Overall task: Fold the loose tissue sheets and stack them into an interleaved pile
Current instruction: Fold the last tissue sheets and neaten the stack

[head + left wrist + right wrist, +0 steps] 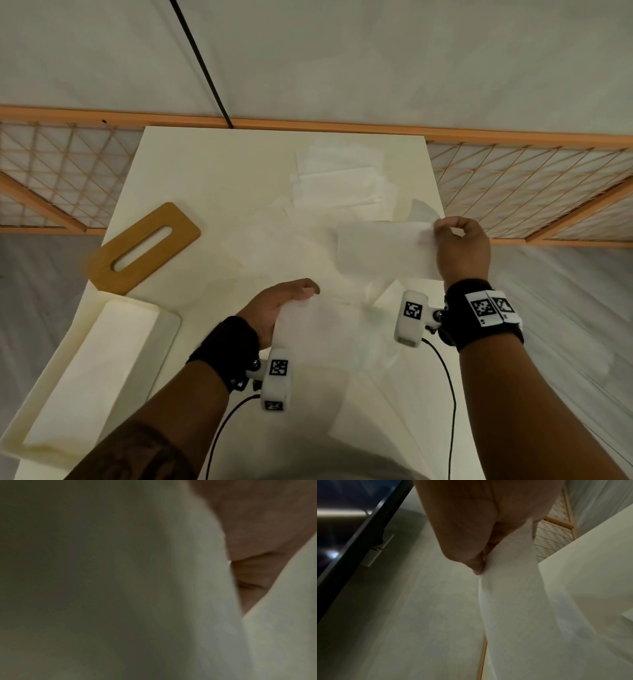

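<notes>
I have one sheet lifted over the table, my right hand pinching its far right corner, my left hand gripping the near edge. Folded tissues lie stacked at the far side. I'd judge several loose sheets remain to fold.

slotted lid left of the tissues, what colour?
Honey-brown wood tone. The slotted lid lies flat on the white table; the head view shows it best.
</notes>
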{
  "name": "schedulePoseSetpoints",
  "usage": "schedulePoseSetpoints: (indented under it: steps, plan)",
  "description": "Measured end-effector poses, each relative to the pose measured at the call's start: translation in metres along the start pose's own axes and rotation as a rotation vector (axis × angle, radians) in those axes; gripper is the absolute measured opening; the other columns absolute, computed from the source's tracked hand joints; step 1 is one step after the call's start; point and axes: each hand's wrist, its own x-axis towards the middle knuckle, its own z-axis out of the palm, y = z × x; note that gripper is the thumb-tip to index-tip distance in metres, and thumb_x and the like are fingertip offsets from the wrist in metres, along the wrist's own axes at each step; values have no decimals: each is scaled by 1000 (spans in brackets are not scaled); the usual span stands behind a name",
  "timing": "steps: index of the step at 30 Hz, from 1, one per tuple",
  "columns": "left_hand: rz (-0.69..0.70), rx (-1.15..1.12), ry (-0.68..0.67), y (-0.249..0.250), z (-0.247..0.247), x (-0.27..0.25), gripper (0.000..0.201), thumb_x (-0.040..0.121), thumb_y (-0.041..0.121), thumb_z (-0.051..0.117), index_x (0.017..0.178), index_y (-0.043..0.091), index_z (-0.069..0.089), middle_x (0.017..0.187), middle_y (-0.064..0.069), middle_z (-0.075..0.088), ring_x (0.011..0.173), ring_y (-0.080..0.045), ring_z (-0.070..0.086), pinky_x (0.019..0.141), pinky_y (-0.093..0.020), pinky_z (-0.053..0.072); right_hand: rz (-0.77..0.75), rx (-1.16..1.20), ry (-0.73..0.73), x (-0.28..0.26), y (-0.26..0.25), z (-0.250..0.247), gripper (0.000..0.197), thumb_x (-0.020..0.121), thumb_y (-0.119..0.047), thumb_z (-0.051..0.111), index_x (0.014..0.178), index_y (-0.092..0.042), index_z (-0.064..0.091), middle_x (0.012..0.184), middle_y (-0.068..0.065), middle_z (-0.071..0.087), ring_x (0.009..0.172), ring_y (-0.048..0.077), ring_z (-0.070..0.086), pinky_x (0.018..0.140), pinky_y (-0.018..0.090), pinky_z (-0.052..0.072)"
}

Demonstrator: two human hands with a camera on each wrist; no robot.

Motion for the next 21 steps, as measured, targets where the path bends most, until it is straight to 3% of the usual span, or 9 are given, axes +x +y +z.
schedulePoseSetpoints:
  steps: [4,6,7,9,11,13,16,21]
  plan:
    - [116,733,450,-18,-41,14,17,95,25,67,87,11,60,87,3,67,64,-23,57,51,-26,45,-21,-20,-26,-4,4,-1,7,98,-22,60,104,-21,63,78,-15,59,67,4,54,43,4,36]
    - [174,906,567,-27,-56,16,14,95,28,66,87,18,61,99,4,70,61,-15,58,57,-26,46,-51,-42,-58,-8,6,0,11,99,-25,61,109,-22,58,76,-15,58,66,1,53,43,3,35]
    - [197,944,593,-32,-61,18,12,95,28,67,86,21,61,101,5,70,70,-11,62,65,-25,46,-63,-52,-79,-10,7,1,15,99,-25,62,113,-23,55,76,-13,58,66,1,54,44,4,36]
    - [213,1021,603,-38,-66,20,12,93,29,68,85,25,61,99,6,71,92,-11,65,74,-21,43,-76,-76,-132,-13,9,5,25,97,-26,65,118,-24,52,82,-5,62,69,8,59,53,10,44]
    - [222,1069,603,-40,-65,21,11,93,28,68,85,24,62,95,8,70,94,-10,64,68,-12,41,-83,-118,-178,-15,11,9,33,94,-27,69,122,-28,51,89,0,65,76,16,63,66,25,50]
    - [256,1057,598,-39,-64,18,10,94,25,68,86,23,62,93,10,69,92,-4,63,64,-5,38,-89,-134,-207,-16,12,13,37,93,-27,71,124,-30,51,87,0,63,78,16,62,71,28,49]
    - [294,1044,543,-32,-65,9,10,95,25,67,87,26,62,93,12,68,92,6,60,69,-11,41,-97,-114,-232,-17,12,15,40,92,-26,71,126,-32,50,86,0,62,79,14,62,70,27,48]
    - [229,1073,485,-30,-77,3,10,94,27,67,86,28,62,98,9,68,97,-7,62,78,-24,46,-91,-128,-251,-19,13,16,40,93,-28,71,127,-32,51,92,6,67,85,21,66,73,30,53]
